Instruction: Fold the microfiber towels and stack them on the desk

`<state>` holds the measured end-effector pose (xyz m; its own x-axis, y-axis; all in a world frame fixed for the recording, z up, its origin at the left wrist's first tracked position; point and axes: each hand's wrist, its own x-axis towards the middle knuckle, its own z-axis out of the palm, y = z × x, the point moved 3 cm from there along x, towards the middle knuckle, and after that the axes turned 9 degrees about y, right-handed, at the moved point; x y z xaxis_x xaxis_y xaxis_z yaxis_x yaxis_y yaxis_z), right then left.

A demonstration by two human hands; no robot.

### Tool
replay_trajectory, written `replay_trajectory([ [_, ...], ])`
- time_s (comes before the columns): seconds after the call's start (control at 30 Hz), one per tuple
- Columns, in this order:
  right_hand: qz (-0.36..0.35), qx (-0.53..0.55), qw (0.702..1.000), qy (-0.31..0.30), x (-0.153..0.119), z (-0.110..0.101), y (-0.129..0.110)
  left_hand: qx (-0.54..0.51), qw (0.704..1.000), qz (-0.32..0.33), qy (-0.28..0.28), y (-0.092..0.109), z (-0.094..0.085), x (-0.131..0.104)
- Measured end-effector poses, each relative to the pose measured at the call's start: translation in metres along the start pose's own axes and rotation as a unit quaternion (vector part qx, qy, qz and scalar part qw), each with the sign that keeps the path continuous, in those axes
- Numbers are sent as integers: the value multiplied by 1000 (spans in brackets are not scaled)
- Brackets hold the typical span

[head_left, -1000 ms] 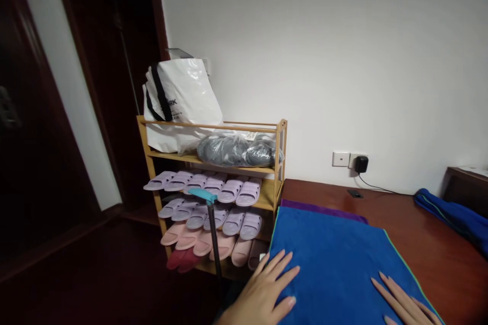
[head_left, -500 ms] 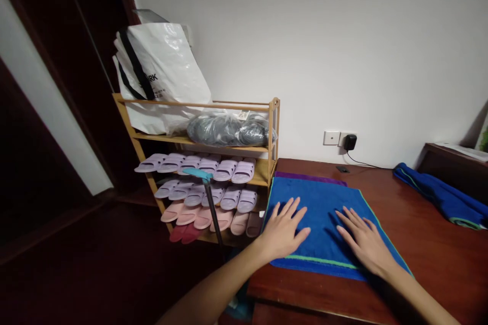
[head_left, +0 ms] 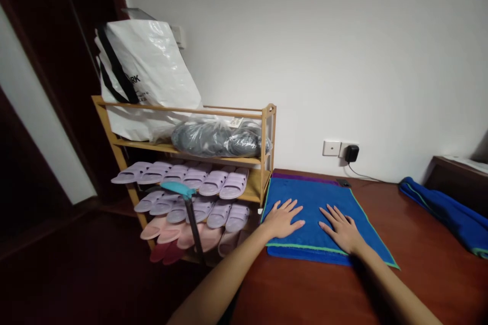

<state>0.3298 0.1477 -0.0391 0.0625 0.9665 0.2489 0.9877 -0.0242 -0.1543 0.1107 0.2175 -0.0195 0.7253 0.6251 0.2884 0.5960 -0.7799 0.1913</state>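
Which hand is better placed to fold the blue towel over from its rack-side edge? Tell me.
Probably the left hand. It lies flat on the blue towel close to the edge beside the shoe rack, while the right hand rests flat nearer the towel's middle, farther from that edge.

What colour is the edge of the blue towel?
Green, on the blue towel; seen in the head view.

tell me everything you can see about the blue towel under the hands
The blue towel is a soft, fluffy-looking cloth with a thin green edging, folded into a flat rectangle of at least two layers. It lies on the dark red-brown wooden table, at its left end beside the slipper rack. A purple cloth shows from under its far edge. The left hand and right hand rest flat on it, fingers spread.
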Motion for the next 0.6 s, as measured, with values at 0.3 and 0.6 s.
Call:
replay_trajectory([
  [0.3,-4,-4,1000,11,51,13,18,-6,1000,-3,9,-31,9,45],
  [0.6,10,10,999,29,54,16,33,-3,1000,-15,-13,-30,10,46],
])
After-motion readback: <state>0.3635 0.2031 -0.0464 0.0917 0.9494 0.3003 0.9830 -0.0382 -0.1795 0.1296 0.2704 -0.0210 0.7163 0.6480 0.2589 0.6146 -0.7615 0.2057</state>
